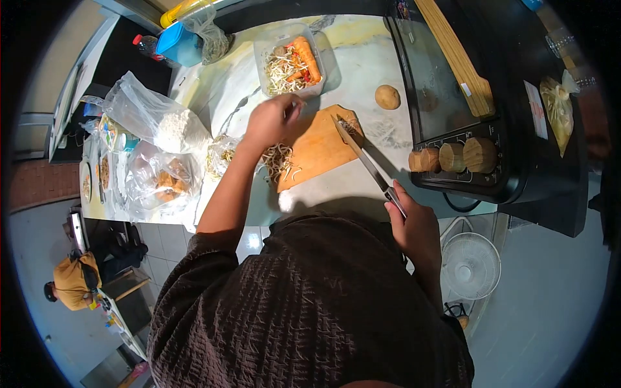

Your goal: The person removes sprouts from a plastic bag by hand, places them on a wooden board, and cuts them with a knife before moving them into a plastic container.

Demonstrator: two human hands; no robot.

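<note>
My right hand [413, 221] grips a kitchen knife [371, 167] by its handle. The blade reaches over the right side of a wooden cutting board [317, 155], its tip beside a small dark heap of scraps [350, 126]. Over the board's far left edge is my left hand [275, 121], fingers curled together; what they hold, if anything, is hidden. Just beyond it stands a clear plastic container [261, 46] with bean sprouts [282, 72], carrots [306, 58] and red pieces. Loose sprout pieces [278, 161] lie at the board's left edge, below my left wrist.
A potato [387, 97] sits right of the board, near a black oven [479, 152] with wooden knobs. Left are plastic bags, one with white contents [181, 131], another with brown food [171, 183]. A fan [471, 265] stands below right. Another person [76, 280] is far left.
</note>
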